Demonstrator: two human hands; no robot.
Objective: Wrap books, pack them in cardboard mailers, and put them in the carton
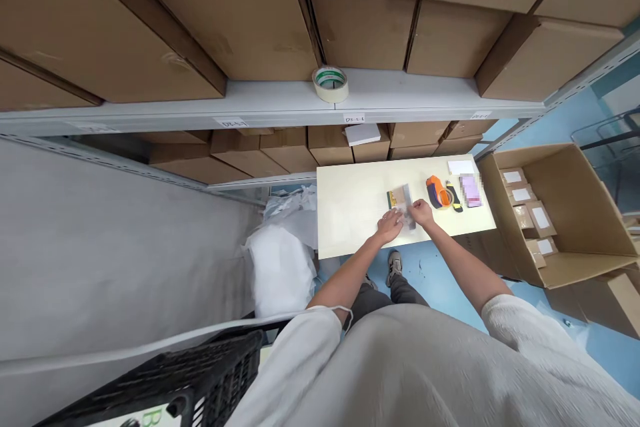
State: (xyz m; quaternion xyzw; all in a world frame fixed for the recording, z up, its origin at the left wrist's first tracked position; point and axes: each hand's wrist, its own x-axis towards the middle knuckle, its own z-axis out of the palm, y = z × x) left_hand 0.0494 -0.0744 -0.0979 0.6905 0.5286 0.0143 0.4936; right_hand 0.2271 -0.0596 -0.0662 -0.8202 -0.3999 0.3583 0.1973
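Head view, only one. My left hand (390,227) is over the near end of a clear packet (399,199), fingers somewhat spread, lying on the plastic. My right hand (421,211) is at the packet's right side, fingers pinching the clear edge; exact fingertip contact too small to tell. Packet lies about mid-bench, with a brown patch inside and a yellow-green strip at its left; any print is unreadable. The bench (345,213) is pale cream, long sides running left to right.

Right of my right hand, toward the bench's right edge: orange and dark tape dispenser (434,184), then a yellow-black cutter (454,197) just beside it, then a purple item (470,191), pixelated, close to the right edge. White slip (461,167) at the far right corner.

Off the bench's right edge: open carton (575,213), small brown boxes (539,219) inside with white labels. Off the left edge: white plastic bags (283,273), heaped. Black crate (225,360) behind them, by my left sleeve.

Past the far edge: grey shelf (410,99), tape roll (333,94) lying flat near its front edge, big cartons (360,27) behind it. More cartons on the level below, a white flat box (363,134) on top. My shoe (395,265) shows on blue floor under the near edge.
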